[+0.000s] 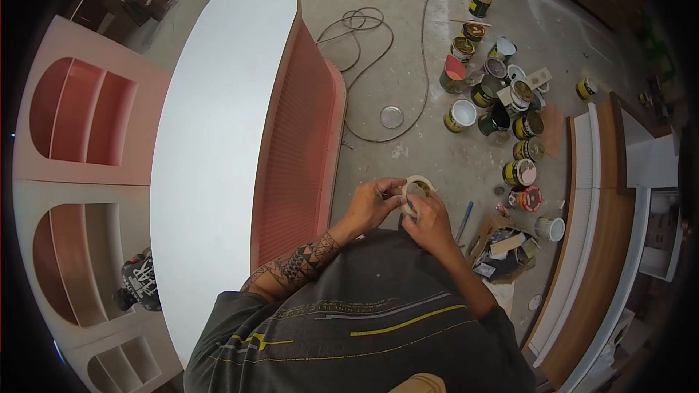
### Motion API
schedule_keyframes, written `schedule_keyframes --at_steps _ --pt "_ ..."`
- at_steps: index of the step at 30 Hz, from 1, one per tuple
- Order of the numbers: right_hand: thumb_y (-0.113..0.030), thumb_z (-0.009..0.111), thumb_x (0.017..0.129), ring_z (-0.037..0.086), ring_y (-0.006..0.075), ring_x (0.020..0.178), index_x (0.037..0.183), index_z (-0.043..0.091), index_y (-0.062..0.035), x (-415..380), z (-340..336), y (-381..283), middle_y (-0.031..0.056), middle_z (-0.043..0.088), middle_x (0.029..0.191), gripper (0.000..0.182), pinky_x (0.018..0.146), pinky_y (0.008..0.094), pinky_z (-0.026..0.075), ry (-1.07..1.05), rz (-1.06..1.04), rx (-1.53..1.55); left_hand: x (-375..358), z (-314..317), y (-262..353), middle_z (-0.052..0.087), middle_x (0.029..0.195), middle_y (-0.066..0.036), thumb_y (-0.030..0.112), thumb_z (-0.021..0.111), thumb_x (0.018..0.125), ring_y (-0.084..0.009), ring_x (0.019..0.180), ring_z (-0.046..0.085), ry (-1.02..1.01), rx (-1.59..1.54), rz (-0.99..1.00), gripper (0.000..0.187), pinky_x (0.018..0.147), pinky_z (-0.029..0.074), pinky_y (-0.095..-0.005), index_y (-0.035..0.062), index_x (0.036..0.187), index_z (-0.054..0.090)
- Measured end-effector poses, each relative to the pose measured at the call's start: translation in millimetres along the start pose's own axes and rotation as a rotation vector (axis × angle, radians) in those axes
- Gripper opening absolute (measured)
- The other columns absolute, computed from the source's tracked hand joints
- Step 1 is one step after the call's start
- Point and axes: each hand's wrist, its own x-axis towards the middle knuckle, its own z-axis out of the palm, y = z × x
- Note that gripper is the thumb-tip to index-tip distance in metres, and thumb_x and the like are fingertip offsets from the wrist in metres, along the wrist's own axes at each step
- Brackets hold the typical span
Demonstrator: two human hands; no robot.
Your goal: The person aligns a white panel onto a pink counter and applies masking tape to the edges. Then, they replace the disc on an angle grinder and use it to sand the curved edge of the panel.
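A roll of masking tape [409, 183] is held in front of my chest, its open ring facing up. My right hand [428, 220] grips the near side of the roll, thumb and fingers wrapped over its edge. From the left, my left hand [370, 207] meets the roll with fingertips pinched at its rim. Whether a loose tape end lies between those fingertips is too small to tell. Left of my hands stands a long counter with a white rounded top [211, 131] and a pink ribbed side [295, 153]; neither hand touches it.
Several paint cans [460, 116] cluster on the concrete floor to the right. A hose [426, 51] coils ahead, near a round lid [392, 116]. A cardboard box [502, 247] of scraps sits at right. Pink arched shelves [149, 124] and another person [140, 280] are at left.
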Motion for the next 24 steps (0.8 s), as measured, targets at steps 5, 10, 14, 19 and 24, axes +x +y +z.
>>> schedule_keyframes --at_steps 5,10,14,19,24 --pt "-0.009 0.073 0.077 0.067 0.0455 0.095 0.11 0.069 0.0012 44.2 -43.5 62.7 0.021 0.072 0.098 0.035 0.093 0.0563 0.053 -0.052 0.055 0.162 69.7 17.7 21.1 0.079 0.105 -0.009 0.014 0.078 0.1 -0.0182 0.097 0.077 -0.048 -0.073 -0.025 0.033 0.09 0.062 -0.0334 0.0018 0.13 0.073" --pt "-0.011 0.072 0.074 0.066 0.0469 0.093 0.104 0.068 0.0012 105.6 -68.5 103.7 0.0224 0.071 0.097 0.032 0.09 0.0554 0.054 -0.014 -0.02 0.164 122.7 15.0 56.0 0.077 0.098 -0.013 0.015 0.076 0.101 -0.0207 0.087 0.075 0.045 0.2 -0.037 0.019 0.078 0.059 -0.0356 0.0005 0.113 0.077" --pt "-0.011 0.07 0.075 0.066 0.0481 0.091 0.097 0.066 0.0012 156.7 -86.4 115.8 0.0234 0.071 0.096 0.026 0.089 0.0555 0.054 -0.178 -0.042 0.162 156.8 2.7 59.9 0.075 0.099 -0.02 0.014 0.076 0.097 -0.0382 0.089 0.075 0.097 0.221 0.1 0.019 0.078 0.059 -0.0428 0.0004 0.111 0.074" --pt "-0.012 0.07 0.077 0.067 0.0478 0.093 0.097 0.066 0.0015 227.6 -83.8 119.2 0.0246 0.07 0.096 0.024 0.087 0.0548 0.055 -0.281 -0.051 0.229 203.2 -32.7 59.7 0.071 0.094 -0.018 0.012 0.076 0.091 -0.0409 0.084 0.072 0.155 0.295 0.173 0.013 0.073 0.058 -0.0479 0.0021 0.096 0.068" --pt "-0.014 0.072 0.08 0.069 0.0478 0.095 0.11 0.069 -0.0008 313.4 -80.1 119.0 0.0246 0.071 0.101 0.033 0.085 0.0517 0.057 -0.305 0.015 0.226 272.1 -85.8 66.0 0.07 0.093 -0.018 0.015 0.075 0.091 -0.0409 0.084 0.072 0.173 0.311 0.184 0.016 0.073 0.057 -0.0477 0.0026 0.094 0.066"
